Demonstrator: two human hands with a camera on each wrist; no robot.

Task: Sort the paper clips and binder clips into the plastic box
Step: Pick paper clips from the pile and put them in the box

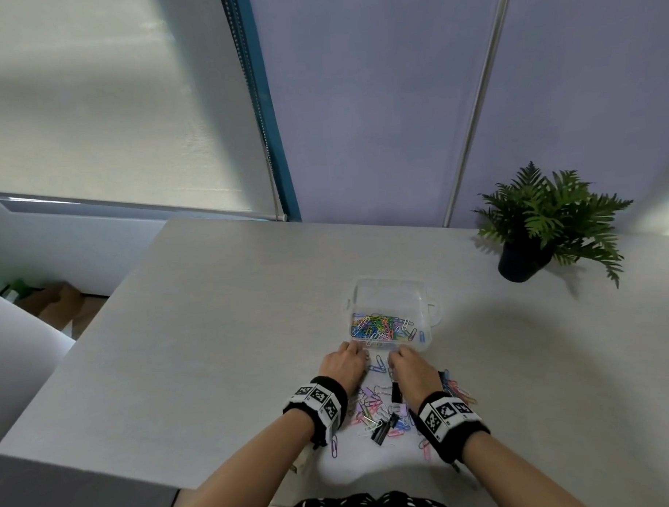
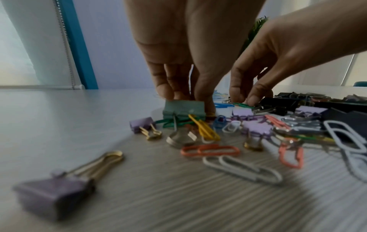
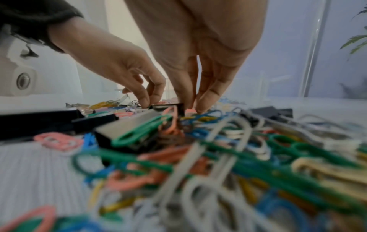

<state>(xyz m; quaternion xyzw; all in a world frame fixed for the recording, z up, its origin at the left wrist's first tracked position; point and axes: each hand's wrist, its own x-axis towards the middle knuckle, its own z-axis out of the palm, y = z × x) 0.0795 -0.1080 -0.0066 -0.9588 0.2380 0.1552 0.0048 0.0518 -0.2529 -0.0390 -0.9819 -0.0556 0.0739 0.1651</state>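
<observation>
clear glossy plastic box (image 1: 425, 299), matt, perhaps wood-grained table (image 1: 221, 314)

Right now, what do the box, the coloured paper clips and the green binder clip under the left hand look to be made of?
Plastic box: clear, glossy, likely hard plastic; the table shows through its walls.
Paper clips: probably wire with a matte coloured coating, judging by their thin bent loops in solid colours.
Green binder clip: apparently painted sheet metal, matte, with a shiny bare metal wire handle. The left hand touches its top.

Blurred purple binder clip (image 2: 53, 194) and foreground paper clips (image 3: 218, 180); potted plant (image 3: 357, 39) cut off at edge
</observation>
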